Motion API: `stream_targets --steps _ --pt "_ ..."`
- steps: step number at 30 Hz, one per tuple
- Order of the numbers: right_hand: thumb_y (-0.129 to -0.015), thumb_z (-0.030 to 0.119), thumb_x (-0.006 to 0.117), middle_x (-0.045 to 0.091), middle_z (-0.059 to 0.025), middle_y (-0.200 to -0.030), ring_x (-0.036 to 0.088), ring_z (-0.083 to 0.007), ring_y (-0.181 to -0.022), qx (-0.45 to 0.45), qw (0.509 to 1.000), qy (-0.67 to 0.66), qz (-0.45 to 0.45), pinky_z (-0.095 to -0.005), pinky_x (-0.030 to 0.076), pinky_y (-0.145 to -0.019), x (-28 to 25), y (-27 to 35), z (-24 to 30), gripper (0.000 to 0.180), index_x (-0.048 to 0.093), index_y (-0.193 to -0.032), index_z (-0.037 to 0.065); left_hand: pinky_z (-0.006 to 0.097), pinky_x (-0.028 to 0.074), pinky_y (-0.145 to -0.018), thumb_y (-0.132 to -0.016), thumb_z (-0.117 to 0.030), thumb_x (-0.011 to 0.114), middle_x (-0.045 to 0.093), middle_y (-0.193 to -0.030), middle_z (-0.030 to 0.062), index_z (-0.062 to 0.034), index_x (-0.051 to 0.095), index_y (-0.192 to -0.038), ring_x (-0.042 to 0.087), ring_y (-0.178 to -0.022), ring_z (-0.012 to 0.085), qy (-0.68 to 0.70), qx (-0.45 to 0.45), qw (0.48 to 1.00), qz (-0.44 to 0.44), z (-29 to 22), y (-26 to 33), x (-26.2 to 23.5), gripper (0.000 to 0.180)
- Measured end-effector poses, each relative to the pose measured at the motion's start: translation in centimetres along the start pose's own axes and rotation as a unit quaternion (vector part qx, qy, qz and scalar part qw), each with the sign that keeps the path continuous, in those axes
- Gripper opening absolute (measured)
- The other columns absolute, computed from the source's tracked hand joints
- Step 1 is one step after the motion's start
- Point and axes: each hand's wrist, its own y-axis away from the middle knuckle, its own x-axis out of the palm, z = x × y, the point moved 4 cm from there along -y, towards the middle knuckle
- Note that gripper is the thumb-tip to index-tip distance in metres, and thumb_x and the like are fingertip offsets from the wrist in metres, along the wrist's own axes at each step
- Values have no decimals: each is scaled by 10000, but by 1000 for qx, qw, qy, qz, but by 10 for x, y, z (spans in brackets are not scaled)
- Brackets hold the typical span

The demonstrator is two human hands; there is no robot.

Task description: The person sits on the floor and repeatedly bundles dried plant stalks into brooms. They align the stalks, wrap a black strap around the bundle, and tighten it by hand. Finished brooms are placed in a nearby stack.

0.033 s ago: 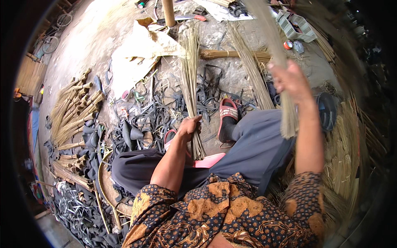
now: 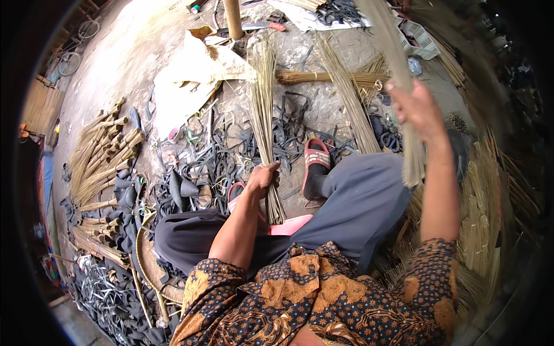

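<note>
My left hand [image 2: 264,177] is closed round the lower part of a bundle of thin dry sticks [image 2: 261,109]. The cut ends of that bundle point down between my knees, and its fine tips spread away from me. Raised over my right knee, my right hand [image 2: 416,109] grips a second stick bundle [image 2: 392,49], which is smeared by motion. Another stick bundle [image 2: 349,92] lies on the ground between the two. Beyond it a brown bundle of sticks [image 2: 300,76] lies crosswise, tied with a band.
Black rubber strips [image 2: 222,150] litter the ground before my feet. Short tied bundles [image 2: 107,153] are piled at the left, near a round woven tray [image 2: 151,259]. A pale sack [image 2: 190,81], a wooden post [image 2: 233,20], a red-handled blade [image 2: 276,26] and a white crate [image 2: 424,40] stand or lie farther off.
My right hand has moved a little to the right with its stick bundle. My left hand keeps its grip in nearly the same place.
</note>
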Motion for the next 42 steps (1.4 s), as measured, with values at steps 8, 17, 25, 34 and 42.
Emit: stream_targets --steps 8,17,25,34,42 --pt "-952 324 661 723 -269 -930 730 -414 -908 44 923 341 -170 -498 562 -817 -71 -20 -141 370 659 -1071 -27 289 423 -462 -1009 -223 678 486 -641 -40 -129 529 -854 484 -504 105 17 134 990 28 -77 50 28 235" --pt "-940 378 695 682 -297 -1116 691 -435 -1044 251 858 443 65 -474 568 -873 109 86 -351 524 618 -1217 -60 254 436 -454 -1028 -199 685 525 -654 -25 -90 576 -975 502 -473 94 -29 302 953 -13 -176 149 11 163" --pt "-937 482 738 626 -309 -1349 654 -380 -1240 172 900 401 -24 -420 548 -976 36 28 -223 729 572 -1382 -71 247 406 -431 -1035 -164 656 529 -594 -46 -113 566 -839 496 -461 66 -127 325 937 8 -170 147 34 221" --pt "-1002 371 720 668 -90 -1086 639 -167 -951 -143 888 -420 124 -356 527 -834 96 15 33 589 536 -1441 24 244 457 -535 -979 -208 751 584 -703 -41 -64 628 -1029 570 -603 65 -177 201 909 320 -146 168 121 196" --pt "-1001 172 721 599 33 -690 540 -43 -567 -163 912 -370 66 -223 432 -521 184 48 49 231 715 -1169 14 329 540 -854 -867 -76 767 731 -958 88 -2 610 -1162 673 -894 140 -263 513 814 64 -156 146 94 342"
